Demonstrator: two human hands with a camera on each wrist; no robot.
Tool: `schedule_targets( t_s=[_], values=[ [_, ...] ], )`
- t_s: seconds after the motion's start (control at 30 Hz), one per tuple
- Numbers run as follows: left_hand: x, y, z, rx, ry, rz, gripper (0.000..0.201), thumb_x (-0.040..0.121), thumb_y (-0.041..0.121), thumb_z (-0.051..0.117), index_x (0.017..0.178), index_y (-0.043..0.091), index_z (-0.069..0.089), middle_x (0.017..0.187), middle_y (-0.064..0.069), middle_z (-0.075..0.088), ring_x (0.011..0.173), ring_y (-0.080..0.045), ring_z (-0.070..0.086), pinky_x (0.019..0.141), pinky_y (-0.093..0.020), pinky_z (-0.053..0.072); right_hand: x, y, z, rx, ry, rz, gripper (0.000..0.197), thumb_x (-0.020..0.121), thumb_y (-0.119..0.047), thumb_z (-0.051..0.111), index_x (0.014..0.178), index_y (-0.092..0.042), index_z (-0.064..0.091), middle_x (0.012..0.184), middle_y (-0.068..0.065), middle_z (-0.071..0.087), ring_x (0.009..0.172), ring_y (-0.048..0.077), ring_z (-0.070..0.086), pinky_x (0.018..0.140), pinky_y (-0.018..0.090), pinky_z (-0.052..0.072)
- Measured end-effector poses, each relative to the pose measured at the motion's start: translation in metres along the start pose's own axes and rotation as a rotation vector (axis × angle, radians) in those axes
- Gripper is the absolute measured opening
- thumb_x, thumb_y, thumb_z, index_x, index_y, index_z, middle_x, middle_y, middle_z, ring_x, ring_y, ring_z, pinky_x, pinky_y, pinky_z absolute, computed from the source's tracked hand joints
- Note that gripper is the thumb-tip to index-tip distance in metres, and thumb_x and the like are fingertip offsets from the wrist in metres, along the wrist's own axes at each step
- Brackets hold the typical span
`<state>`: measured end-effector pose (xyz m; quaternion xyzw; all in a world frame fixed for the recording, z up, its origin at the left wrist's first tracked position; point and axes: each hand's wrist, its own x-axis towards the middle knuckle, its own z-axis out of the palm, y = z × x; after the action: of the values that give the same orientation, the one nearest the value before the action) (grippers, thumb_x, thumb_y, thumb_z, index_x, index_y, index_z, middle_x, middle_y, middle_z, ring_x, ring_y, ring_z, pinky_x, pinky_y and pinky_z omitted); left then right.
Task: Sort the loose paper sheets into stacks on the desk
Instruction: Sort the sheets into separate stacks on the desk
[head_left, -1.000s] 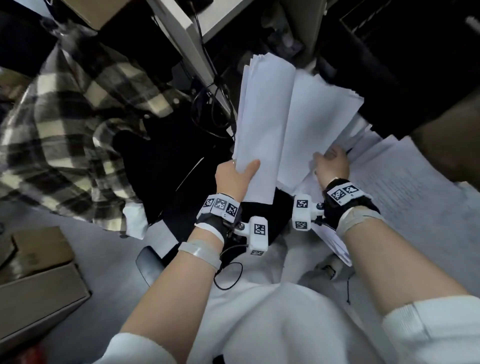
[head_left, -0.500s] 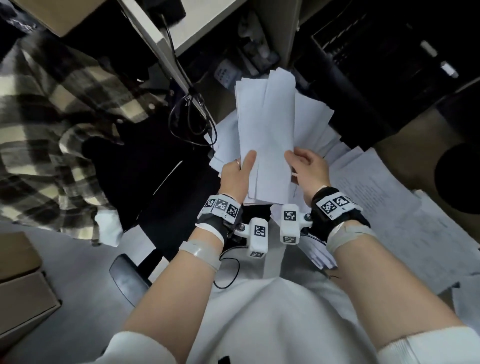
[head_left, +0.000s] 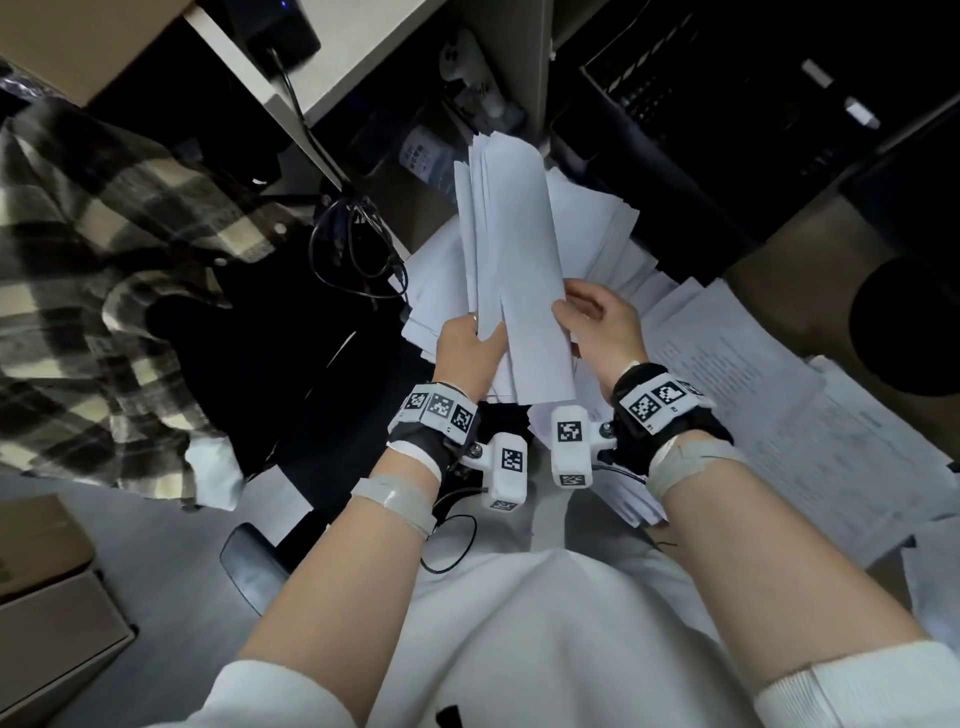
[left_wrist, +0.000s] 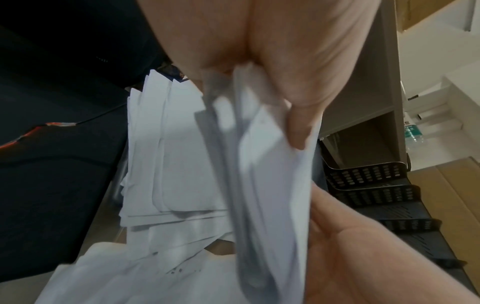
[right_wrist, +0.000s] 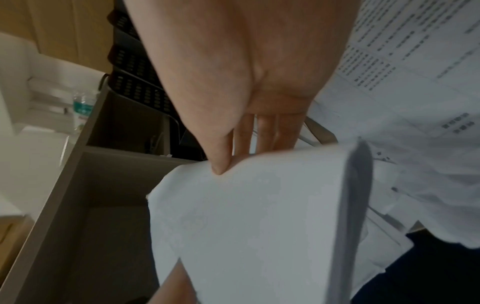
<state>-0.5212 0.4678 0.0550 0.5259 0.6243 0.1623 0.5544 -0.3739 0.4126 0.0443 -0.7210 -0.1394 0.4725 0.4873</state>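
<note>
A bundle of white paper sheets (head_left: 514, 270) stands upright in front of me, its edges uneven at the top. My left hand (head_left: 480, 335) grips its lower left edge, thumb on the front; the left wrist view shows that thumb pressing the bundle (left_wrist: 272, 185). My right hand (head_left: 571, 312) pinches the right edge, thumb on the front sheet (right_wrist: 259, 216) and fingers behind. Under the bundle a loose pile of sheets (head_left: 602, 228) lies fanned on the desk. Printed sheets (head_left: 753, 405) are spread to the right.
Black mesh letter trays (left_wrist: 376, 185) stand behind the papers. A plaid shirt (head_left: 104, 260) hangs over a dark chair at the left, with cables (head_left: 353, 249) beside it. Cardboard boxes (head_left: 47, 597) sit on the floor at lower left. A water bottle (right_wrist: 80, 107) stands beyond the shelf.
My right hand left the pile on the desk and came up to the bundle's right edge. The fanned sheets have closed into a narrower bundle held by both hands.
</note>
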Motion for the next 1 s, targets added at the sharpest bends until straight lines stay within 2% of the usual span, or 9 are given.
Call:
schedule_targets(
  t_s=[0.07, 0.2, 0.27, 0.33, 0.37, 0.43, 0.53, 0.7, 1.0],
  values=[
    [0.000, -0.002, 0.000, 0.043, 0.042, 0.017, 0.037, 0.087, 0.031, 0.071, 0.075, -0.003, 0.064, 0.078, -0.015, 0.071, 0.067, -0.016, 0.060, 0.073, -0.036, 0.056, -0.005, -0.001, -0.001, -0.048, -0.020, 0.043, 0.052, 0.088, -0.034, 0.070, 0.135, -0.019, 0.055, 0.129, 0.000, 0.060, 0.111, 0.012, 0.062, 0.089, 0.040, 0.058],
    [0.001, -0.006, -0.002, 0.126, 0.094, 0.049, 0.049, 0.086, 0.041, 0.069, 0.076, -0.006, 0.063, 0.078, -0.023, 0.068, 0.076, -0.035, 0.065, 0.070, -0.043, 0.055, -0.017, -0.005, -0.008, -0.065, -0.138, 0.135, 0.083, 0.077, -0.069, 0.067, 0.144, -0.026, 0.043, 0.134, -0.010, 0.055, 0.118, 0.008, 0.056, 0.095, 0.034, 0.051],
    [0.000, -0.007, -0.003, 0.110, 0.081, 0.031, 0.045, 0.085, 0.041, 0.068, 0.078, -0.003, 0.066, 0.078, -0.019, 0.069, 0.077, -0.033, 0.066, 0.069, -0.042, 0.057, -0.017, 0.000, -0.012, -0.098, -0.132, 0.132, 0.069, 0.077, -0.065, 0.070, 0.132, -0.026, 0.056, 0.123, -0.013, 0.063, 0.110, 0.005, 0.061, 0.090, 0.030, 0.049],
    [0.001, -0.010, -0.007, 0.057, 0.064, 0.002, 0.034, 0.087, 0.036, 0.070, 0.079, 0.003, 0.069, 0.077, -0.011, 0.072, 0.075, -0.026, 0.069, 0.068, -0.033, 0.057, -0.015, 0.007, -0.014, -0.127, -0.014, 0.090, 0.023, 0.085, -0.041, 0.070, 0.097, -0.021, 0.070, 0.093, -0.012, 0.070, 0.085, 0.007, 0.066, 0.077, 0.026, 0.049],
    [0.000, -0.009, -0.010, 0.029, 0.061, -0.004, 0.028, 0.088, 0.033, 0.071, 0.078, 0.007, 0.068, 0.076, -0.005, 0.071, 0.073, -0.021, 0.068, 0.066, -0.028, 0.055, -0.013, 0.011, -0.015, -0.160, 0.065, 0.060, 0.013, 0.087, -0.029, 0.064, 0.077, -0.019, 0.066, 0.075, -0.010, 0.065, 0.069, 0.010, 0.059, 0.067, 0.024, 0.045],
    [0.001, -0.016, -0.018, 0.004, 0.079, -0.006, 0.029, 0.087, 0.033, 0.072, 0.077, 0.007, 0.067, 0.076, -0.003, 0.071, 0.073, -0.018, 0.068, 0.067, -0.028, 0.055, -0.011, 0.019, -0.018, -0.198, 0.154, 0.061, 0.026, 0.084, -0.021, 0.057, 0.059, -0.019, 0.049, 0.057, -0.008, 0.046, 0.054, 0.013, 0.039, 0.057, 0.025, 0.032],
    [0.004, -0.027, -0.031, -0.011, 0.135, -0.006, 0.030, 0.086, 0.033, 0.072, 0.085, 0.003, 0.071, 0.085, -0.005, 0.074, 0.083, -0.021, 0.072, 0.079, -0.038, 0.060, -0.007, 0.029, -0.018, -0.241, 0.242, 0.102, 0.027, 0.078, -0.021, 0.057, 0.055, -0.018, 0.042, 0.050, -0.008, 0.034, 0.054, 0.017, 0.027, 0.055, 0.028, 0.027],
    [0.001, -0.033, -0.046, -0.052, 0.201, 0.003, 0.024, 0.089, 0.026, 0.072, 0.099, 0.005, 0.074, 0.091, -0.002, 0.075, 0.085, -0.013, 0.072, 0.079, -0.031, 0.060, 0.002, 0.046, -0.009, -0.240, 0.415, 0.175, 0.035, 0.079, -0.020, 0.058, 0.055, -0.012, 0.034, 0.054, 0.002, 0.030, 0.053, 0.020, 0.023, 0.055, 0.031, 0.029],
    [-0.003, -0.043, -0.072, -0.029, 0.245, -0.010, 0.014, 0.089, 0.023, 0.072, 0.098, 0.012, 0.073, 0.089, 0.004, 0.075, 0.084, -0.010, 0.073, 0.077, -0.028, 0.060, 0.023, 0.054, 0.041, -0.136, 0.284, 0.279, 0.034, 0.082, -0.030, 0.063, 0.060, -0.019, 0.038, 0.062, -0.002, 0.040, 0.061, 0.024, 0.040, 0.063, 0.029, 0.037]
  ],
)
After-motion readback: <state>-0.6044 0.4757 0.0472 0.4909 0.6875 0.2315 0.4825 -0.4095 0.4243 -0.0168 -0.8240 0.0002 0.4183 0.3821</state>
